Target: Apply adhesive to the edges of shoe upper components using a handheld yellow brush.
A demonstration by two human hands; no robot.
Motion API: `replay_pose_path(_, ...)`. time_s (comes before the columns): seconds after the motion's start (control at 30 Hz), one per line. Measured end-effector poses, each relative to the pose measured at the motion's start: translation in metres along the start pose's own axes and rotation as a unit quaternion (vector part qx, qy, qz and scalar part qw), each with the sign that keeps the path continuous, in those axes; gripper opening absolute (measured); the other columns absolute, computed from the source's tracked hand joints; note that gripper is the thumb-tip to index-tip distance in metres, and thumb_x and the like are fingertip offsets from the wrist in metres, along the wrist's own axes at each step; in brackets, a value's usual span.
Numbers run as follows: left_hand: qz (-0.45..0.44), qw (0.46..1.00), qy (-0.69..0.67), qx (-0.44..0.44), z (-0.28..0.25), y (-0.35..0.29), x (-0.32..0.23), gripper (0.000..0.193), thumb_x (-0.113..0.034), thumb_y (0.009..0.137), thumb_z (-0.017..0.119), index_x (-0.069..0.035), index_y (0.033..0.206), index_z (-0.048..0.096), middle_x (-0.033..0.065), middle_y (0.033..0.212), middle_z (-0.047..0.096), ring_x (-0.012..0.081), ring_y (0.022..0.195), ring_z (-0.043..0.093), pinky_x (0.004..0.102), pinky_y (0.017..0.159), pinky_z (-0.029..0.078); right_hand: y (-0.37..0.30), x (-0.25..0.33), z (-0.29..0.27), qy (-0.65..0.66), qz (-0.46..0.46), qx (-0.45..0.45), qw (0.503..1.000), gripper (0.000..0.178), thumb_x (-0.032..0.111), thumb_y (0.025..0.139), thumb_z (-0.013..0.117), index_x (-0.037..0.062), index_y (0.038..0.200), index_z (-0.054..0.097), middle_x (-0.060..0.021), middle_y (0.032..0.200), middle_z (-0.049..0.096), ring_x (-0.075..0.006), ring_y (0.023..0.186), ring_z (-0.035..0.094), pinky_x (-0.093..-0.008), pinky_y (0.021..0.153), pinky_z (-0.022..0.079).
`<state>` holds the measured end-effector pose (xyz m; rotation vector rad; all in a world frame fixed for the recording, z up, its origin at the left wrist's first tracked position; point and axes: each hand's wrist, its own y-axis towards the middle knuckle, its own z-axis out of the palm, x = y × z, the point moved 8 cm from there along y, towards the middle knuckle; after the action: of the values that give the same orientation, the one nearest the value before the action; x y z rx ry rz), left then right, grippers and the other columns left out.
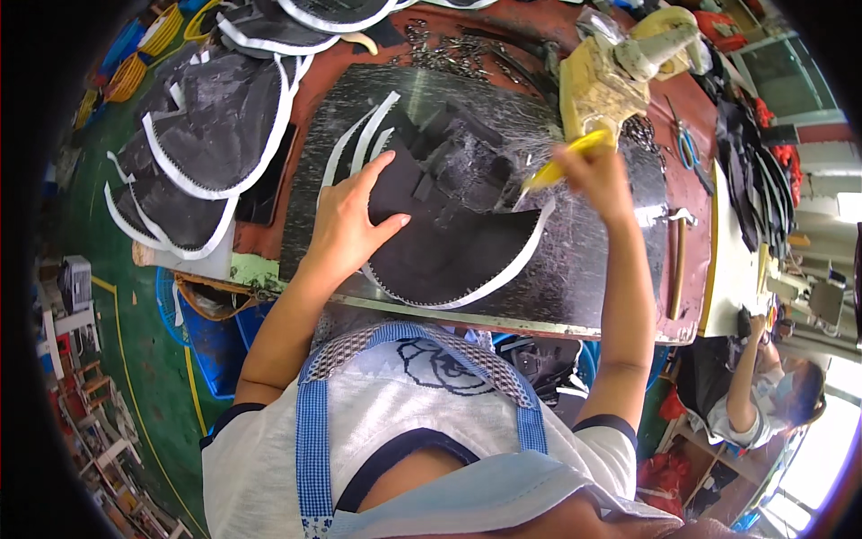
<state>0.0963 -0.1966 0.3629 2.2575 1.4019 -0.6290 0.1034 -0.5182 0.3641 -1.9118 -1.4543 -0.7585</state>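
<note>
A black curved fabric piece (440, 251) with a white-edged lower rim lies on the dark, scratched work board (620, 287). My left hand (352, 220) rests on its left side, thumb and index finger spread. Over the right side, my right hand (597, 180) is closed around a yellow brush (561, 163), slightly blurred. The brush's tip points down and left, close to the piece's upper right edge; whether it touches cannot be made out. Pale, thread-like streaks run beside the tip. Just beyond my right hand stands a crusted, yellowish container (600, 85).
Similar white-edged black pieces (220, 126) are stacked at left and far left. Blue-handled scissors (688, 148) and a hammer (679, 265) lie at right. Small metal bits (440, 49) are scattered at the back. Another person (763, 395) works at the far right.
</note>
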Motion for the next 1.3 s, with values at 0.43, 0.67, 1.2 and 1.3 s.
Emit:
replay_pose_path(0.43, 0.035, 0.988, -0.144, -0.052, 0.003, 0.004, 0.001, 0.098, -0.018, 0.063, 0.086, -0.013, 0.145, 0.032, 0.0205, 0.132, 0.04, 0.0382, 0.122, 0.045, 0.0421, 0.102, 0.04, 0.036, -0.065, -0.078, 0.229, -0.002, -0.147, 0.962, 0.033, 0.028, 0.096, 0.058, -0.0001, 0.081, 0.063, -0.0041, 0.054, 0.056, -0.0101, 0.042, 0.048, -0.0241, 0.039, 0.033)
replay_pose_path(0.67, 0.075, 0.993, -0.064, -0.067, 0.008, -0.009, -0.014, 0.116, -0.022, 0.059, 0.089, -0.011, 0.151, 0.018, 0.0281, 0.138, 0.026, 0.0464, 0.122, 0.042, 0.0472, 0.1, 0.042, -0.064, 0.028, 0.066, 0.196, -0.052, 0.189, 0.961, 0.019, 0.015, 0.092, 0.064, -0.0019, 0.083, 0.064, -0.0062, 0.06, 0.063, -0.0103, 0.051, 0.06, -0.023, 0.046, 0.046)
replay_pose_path(1.2, 0.064, 0.992, -0.092, -0.056, 0.016, -0.008, 0.0, 0.12, -0.019, 0.06, 0.088, -0.007, 0.151, 0.012, 0.0285, 0.14, 0.026, 0.0442, 0.125, 0.041, 0.0448, 0.101, 0.042, -0.022, -0.033, -0.032, 0.049, -0.143, -0.302, 0.941, 0.028, 0.025, 0.091, 0.066, 0.0005, 0.079, 0.064, -0.0021, 0.06, 0.059, -0.0066, 0.054, 0.053, -0.0249, 0.047, 0.039)
replay_pose_path(1.3, 0.021, 0.903, -0.425, -0.056, 0.015, -0.007, 0.021, 0.111, -0.013, 0.071, 0.082, 0.0, 0.15, 0.005, 0.021, 0.146, 0.032, 0.0274, 0.131, 0.041, 0.0385, 0.106, 0.036, 0.003, -0.028, -0.079, -0.067, -0.141, -0.368, 0.917, 0.024, 0.021, 0.09, 0.065, -0.0023, 0.084, 0.065, -0.0107, 0.066, 0.063, -0.0157, 0.055, 0.055, -0.0321, 0.053, 0.043)
